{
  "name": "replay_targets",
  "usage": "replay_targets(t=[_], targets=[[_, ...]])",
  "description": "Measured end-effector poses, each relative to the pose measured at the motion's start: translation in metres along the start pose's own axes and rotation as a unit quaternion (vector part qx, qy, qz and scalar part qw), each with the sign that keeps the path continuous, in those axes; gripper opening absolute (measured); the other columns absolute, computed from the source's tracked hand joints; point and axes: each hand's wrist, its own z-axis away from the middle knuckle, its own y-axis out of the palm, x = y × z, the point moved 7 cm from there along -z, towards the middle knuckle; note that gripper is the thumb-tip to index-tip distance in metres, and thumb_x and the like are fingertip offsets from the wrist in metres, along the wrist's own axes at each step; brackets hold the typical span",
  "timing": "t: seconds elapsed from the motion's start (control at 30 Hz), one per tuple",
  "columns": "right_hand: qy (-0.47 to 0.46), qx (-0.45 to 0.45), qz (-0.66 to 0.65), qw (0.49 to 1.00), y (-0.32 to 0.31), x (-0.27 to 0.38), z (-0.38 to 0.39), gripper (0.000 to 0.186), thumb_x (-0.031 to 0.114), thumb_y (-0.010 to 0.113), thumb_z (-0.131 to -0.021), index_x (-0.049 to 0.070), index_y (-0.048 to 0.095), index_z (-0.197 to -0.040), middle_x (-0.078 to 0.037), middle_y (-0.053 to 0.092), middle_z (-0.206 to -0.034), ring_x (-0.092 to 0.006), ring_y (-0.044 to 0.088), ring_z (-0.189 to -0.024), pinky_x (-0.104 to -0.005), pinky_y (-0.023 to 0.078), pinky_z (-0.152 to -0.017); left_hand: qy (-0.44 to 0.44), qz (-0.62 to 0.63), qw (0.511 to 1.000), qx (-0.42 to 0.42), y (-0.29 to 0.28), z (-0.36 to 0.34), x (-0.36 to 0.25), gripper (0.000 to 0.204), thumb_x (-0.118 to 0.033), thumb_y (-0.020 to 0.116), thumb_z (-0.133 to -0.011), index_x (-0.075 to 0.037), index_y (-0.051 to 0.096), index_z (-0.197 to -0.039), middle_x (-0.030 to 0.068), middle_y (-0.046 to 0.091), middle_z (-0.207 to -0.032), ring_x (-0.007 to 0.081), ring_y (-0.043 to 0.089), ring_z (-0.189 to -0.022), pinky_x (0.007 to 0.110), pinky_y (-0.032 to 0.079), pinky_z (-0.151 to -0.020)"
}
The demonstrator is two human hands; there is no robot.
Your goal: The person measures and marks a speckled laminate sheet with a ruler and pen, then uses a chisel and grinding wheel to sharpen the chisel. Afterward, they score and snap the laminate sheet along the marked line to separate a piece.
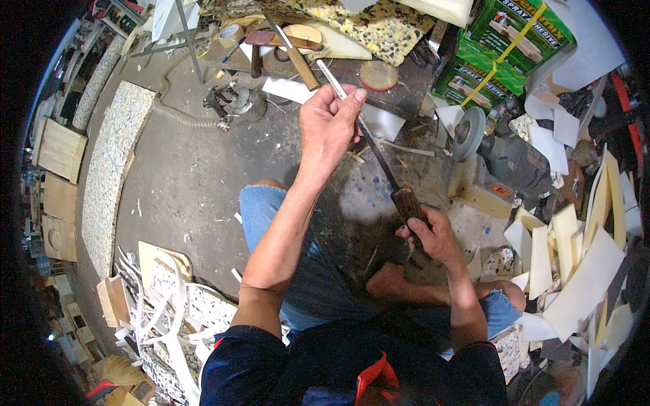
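Observation:
My right hand (433,235) is closed round the dark wooden handle of a long, narrow knife (379,150). The knife slants up and to the left. Higher up, my left hand (332,125) pinches its blade between thumb and fingers, and a bright, pale end sticks out past them. Whether that end is bare metal or something laid on the blade, I cannot tell. Just beyond my left hand, a second knife (302,66) with a light wooden handle lies on a low dark board (325,76).
On the board are a hammer (256,55), a tape roll (231,34) and a round disc (378,76). A bench grinder (511,161) stands at right, below green boxes (477,81). Foam offcuts (586,277) pile up at right. At left lie a spray gun (240,103), a hose (186,120) and a speckled foam slab (112,176).

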Motion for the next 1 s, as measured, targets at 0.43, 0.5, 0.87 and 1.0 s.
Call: replay_targets(t=[0.43,0.5,0.87,1.0], targets=[[0.008,0.006,-0.015,1.0,0.001,-0.004,-0.003,0.031,0.027,0.055,-0.1,-0.003,0.061,-0.099,-0.009,0.072,-0.082,-0.0105,0.064,-0.07,-0.0258,0.052,-0.063,-0.014,-0.036,0.999,0.012,-0.012,-0.007,0.012,0.021,-0.021,0.066,-0.095,-0.001,0.065,-0.102,0.0044,0.066,-0.075,0.0096,0.06,-0.056,0.023,0.05,-0.047],[0.006,0.012,-0.028,1.0,0.001,-0.006,-0.004,0.03,0.027,0.055,-0.101,-0.003,0.06,-0.099,-0.01,0.071,-0.082,-0.0114,0.065,-0.071,-0.0265,0.052,-0.063,-0.036,0.003,0.999,0.019,-0.014,-0.008,0.016,0.021,-0.02,0.064,-0.097,-0.001,0.065,-0.105,0.0072,0.069,-0.081,0.0121,0.065,-0.064,0.024,0.053,-0.052],[0.018,0.051,-0.063,0.997,0.003,-0.008,0.002,0.026,0.019,0.052,-0.1,-0.004,0.06,-0.11,-0.011,0.07,-0.088,-0.0127,0.064,-0.074,-0.0274,0.054,-0.066,-0.144,0.239,0.954,0.113,-0.012,-0.008,0.03,0.029,-0.012,0.056,-0.1,0.004,0.058,-0.123,0.02,0.069,-0.109,0.0308,0.072,-0.093,0.036,0.065,-0.07],[0.029,0.043,-0.058,0.997,0.005,-0.014,0.002,0.028,0.016,0.051,-0.1,-0.004,0.06,-0.117,-0.011,0.071,-0.093,-0.0117,0.063,-0.074,-0.0272,0.055,-0.067,-0.154,0.216,0.957,0.117,-0.017,-0.011,0.037,0.031,-0.015,0.057,-0.099,0.002,0.058,-0.124,0.0201,0.068,-0.111,0.0329,0.071,-0.098,0.039,0.065,-0.075]])
